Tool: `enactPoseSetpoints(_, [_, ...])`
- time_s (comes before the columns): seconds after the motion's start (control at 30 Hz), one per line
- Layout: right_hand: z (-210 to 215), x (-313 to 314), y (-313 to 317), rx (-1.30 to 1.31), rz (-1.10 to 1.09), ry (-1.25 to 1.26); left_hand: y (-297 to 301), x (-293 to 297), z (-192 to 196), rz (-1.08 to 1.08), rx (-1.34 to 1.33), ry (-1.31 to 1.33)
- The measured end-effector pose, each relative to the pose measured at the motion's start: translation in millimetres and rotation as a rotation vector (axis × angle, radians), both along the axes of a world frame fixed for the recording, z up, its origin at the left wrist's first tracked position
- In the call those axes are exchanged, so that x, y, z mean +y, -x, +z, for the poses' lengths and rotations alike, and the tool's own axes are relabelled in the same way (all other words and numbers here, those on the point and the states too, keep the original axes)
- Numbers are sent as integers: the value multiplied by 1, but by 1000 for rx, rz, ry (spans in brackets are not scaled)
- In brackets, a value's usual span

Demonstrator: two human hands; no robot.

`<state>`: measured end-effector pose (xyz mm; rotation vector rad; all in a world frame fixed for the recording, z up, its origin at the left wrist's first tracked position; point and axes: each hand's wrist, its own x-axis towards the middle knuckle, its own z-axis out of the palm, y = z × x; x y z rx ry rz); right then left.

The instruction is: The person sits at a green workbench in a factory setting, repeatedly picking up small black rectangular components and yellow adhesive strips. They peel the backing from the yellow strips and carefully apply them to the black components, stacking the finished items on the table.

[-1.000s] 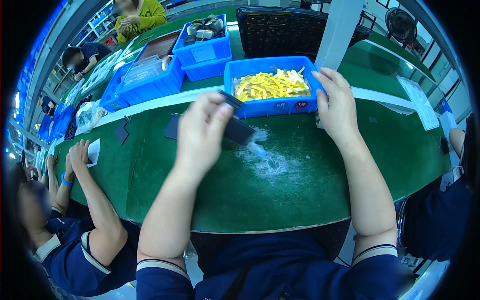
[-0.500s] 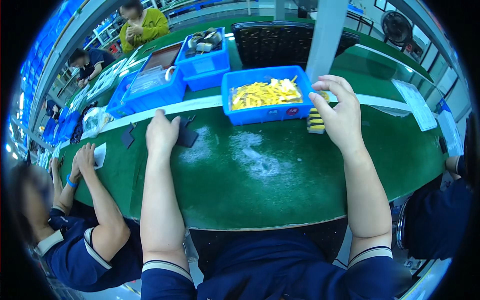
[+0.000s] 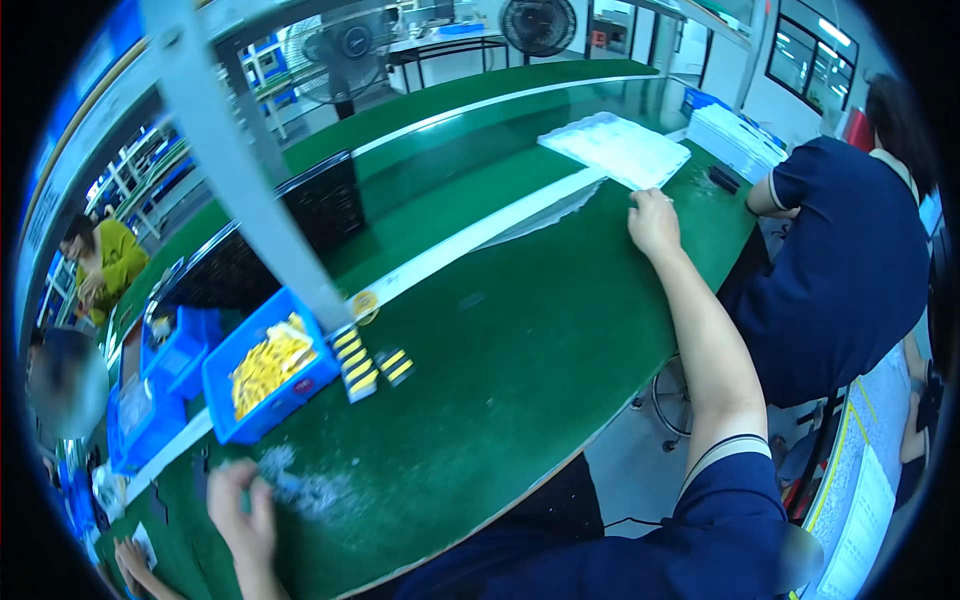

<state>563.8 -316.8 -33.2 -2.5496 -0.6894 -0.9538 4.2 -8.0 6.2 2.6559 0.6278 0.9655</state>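
Right hand stretched far out, at near corner of white tray — fingers bent by its edge, cannot tell whether gripping. Tray lies on green table, at end of pale strip. Left hand (blurred) low at left: thumb and fingers apart, nothing visible in grasp. Dark flat piece just beside it — blue bin of yellow strips farther up table, near post.
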Motion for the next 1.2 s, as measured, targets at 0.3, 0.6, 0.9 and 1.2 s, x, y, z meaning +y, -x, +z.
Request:
enactPoseSetpoints(0.3, [-32,-121,-157,38,-532,166,-80,-113,-8,-676,682,47])
enactPoseSetpoints(0.6, [-22,-179,-256,-28,-675,315,-79,-114,-29,-543,748,-52])
enactPoseSetpoints(0.9, [-13,-201,-280,176,-635,232,-118,-136,0,-477,775,-51])
enactPoseSetpoints(1.2, [-19,-212,-291,212,-492,224,-96,-124,-17,-515,762,-4])
